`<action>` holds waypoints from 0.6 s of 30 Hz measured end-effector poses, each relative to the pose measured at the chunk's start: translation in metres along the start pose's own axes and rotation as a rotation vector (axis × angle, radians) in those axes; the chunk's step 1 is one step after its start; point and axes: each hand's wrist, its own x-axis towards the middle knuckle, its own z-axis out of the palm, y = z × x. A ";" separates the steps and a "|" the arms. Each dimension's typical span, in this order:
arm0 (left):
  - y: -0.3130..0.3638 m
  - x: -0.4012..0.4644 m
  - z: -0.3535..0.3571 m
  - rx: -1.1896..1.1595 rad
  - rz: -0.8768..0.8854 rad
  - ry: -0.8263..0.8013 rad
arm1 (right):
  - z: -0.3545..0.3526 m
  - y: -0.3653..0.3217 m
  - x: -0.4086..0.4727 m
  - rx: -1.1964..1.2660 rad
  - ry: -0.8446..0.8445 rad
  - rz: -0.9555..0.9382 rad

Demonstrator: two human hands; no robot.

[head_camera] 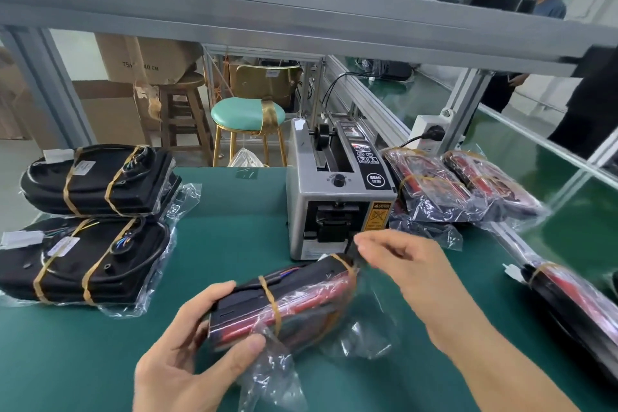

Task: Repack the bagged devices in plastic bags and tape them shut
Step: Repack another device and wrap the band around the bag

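left hand (197,341) at lower centre grips the near end of a black-and-red device bundle bound with tan rubber bands (284,301), thumb on its lower edge, fingers over the top; the bundle is held tilted just above the green bench mat (234,244), partly inside a crinkled clear plastic bag (351,321) that trails off below and to the right. right hand (408,264) at centre right has thumb and forefinger pinched narrow at the far end of the bundle, on a thin black lead or the bag edge, cannot tell which. just behind it, mid frame, stands a grey automatic tape dispenser with a yellow caution label (337,197). left of frame: two stacked black banded devices in clear bags (97,221), white connectors sticking out on the left. right of the dispenser: two bagged red-and-black devices (468,187) lying side by side, overlapping. lower right edge: another black-and-red banded device (575,304), partly cut off by the frame. upper centre behind the bench: a teal-cushioned stool with gold legs (249,120) beside a wooden stool (185,110) and cardboard boxes (133,77).
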 end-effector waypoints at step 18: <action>0.004 -0.008 0.000 0.093 0.059 0.027 | 0.047 -0.001 0.053 0.480 0.453 0.445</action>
